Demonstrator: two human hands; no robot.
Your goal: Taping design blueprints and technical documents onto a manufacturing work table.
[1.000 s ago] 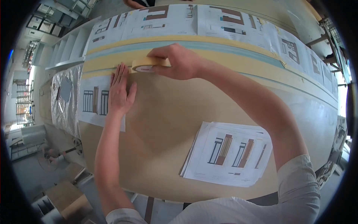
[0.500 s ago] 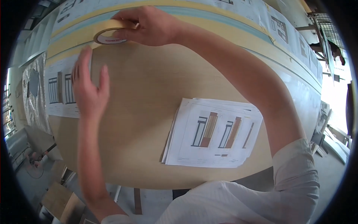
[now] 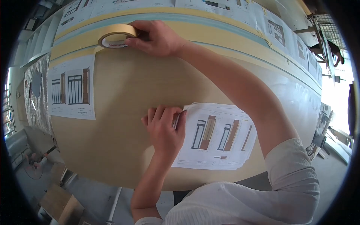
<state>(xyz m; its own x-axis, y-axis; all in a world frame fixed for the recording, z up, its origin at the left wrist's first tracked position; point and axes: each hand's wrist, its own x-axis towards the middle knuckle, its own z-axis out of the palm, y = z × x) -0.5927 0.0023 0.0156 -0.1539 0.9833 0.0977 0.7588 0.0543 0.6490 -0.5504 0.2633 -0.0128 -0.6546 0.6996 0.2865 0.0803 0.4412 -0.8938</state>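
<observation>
A roll of yellowish masking tape (image 3: 119,28) is in my right hand (image 3: 159,38) at the far side of the board, gripped by its right edge between thumb and fingers. A strip of tape runs from near the roll leftward along the top of a taped drawing sheet (image 3: 79,107). At the upper left corner of a stack of printed drawing sheets (image 3: 213,157), my left hand (image 3: 165,129) is closed, pinching the corner between thumb and fingers. How many sheets it grips is hidden.
The sheets lie on a wide light-brown board (image 3: 120,150). Yellow and blue-green bands cross its far side, with more drawing sheets (image 3: 150,3) beyond. Silvery foil sheeting (image 3: 39,97) stands at left. A cardboard box (image 3: 62,204) sits on the floor at lower left.
My left hand has moved from the taped sheet at left to the stack's corner and closed on it. My right hand, still holding the roll, has shifted slightly nearer.
</observation>
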